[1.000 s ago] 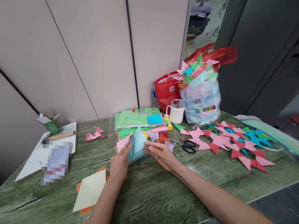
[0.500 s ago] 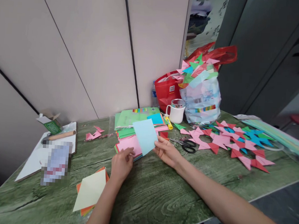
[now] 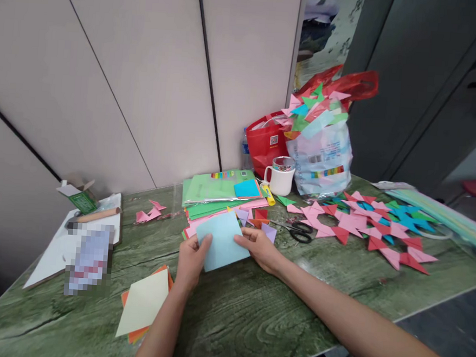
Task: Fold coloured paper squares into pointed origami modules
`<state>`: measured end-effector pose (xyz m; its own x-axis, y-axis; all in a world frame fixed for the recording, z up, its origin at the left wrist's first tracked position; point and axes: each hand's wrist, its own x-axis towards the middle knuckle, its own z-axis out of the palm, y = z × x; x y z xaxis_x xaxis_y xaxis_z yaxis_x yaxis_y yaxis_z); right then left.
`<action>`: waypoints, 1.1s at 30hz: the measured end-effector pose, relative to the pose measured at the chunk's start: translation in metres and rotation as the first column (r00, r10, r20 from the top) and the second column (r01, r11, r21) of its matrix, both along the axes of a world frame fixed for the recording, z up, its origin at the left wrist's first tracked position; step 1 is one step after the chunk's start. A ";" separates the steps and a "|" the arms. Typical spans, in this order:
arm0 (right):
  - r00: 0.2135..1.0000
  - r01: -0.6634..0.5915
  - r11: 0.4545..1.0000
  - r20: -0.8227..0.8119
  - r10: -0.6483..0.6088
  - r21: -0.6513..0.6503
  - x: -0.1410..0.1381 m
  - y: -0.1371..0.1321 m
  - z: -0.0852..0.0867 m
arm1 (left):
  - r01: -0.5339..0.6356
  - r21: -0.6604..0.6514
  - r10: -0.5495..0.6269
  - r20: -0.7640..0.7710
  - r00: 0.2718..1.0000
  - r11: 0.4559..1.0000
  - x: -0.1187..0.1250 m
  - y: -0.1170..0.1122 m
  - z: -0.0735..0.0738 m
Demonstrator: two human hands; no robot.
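Observation:
A light blue paper square (image 3: 222,241) lies low over the green table, just in front of a stack of pink and coloured sheets (image 3: 202,222). My left hand (image 3: 190,262) pinches its left edge with thumb on top. My right hand (image 3: 260,247) grips its right edge, fingers curled on the paper. Both forearms reach in from the bottom of the view.
A pale yellow sheet on orange ones (image 3: 144,304) lies near my left arm. Black scissors (image 3: 299,232) and a spread of folded pink, red and blue paper shapes (image 3: 375,227) lie to the right. A white mug (image 3: 281,177), red bag (image 3: 267,142) and clear bag (image 3: 323,154) stand behind.
My right hand lifted the blue sheet off the stack, then brought it down toward me. My left hand left the stack and took the sheet's left edge.

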<state>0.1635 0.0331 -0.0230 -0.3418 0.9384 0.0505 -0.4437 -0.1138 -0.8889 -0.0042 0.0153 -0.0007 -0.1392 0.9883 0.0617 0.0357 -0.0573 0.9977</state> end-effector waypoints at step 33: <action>0.933 0.290 0.947 0.182 -0.312 0.137 0.001 0.003 -0.002 | 0.369 0.037 -0.363 0.300 0.882 0.929 0.009 -0.005 0.008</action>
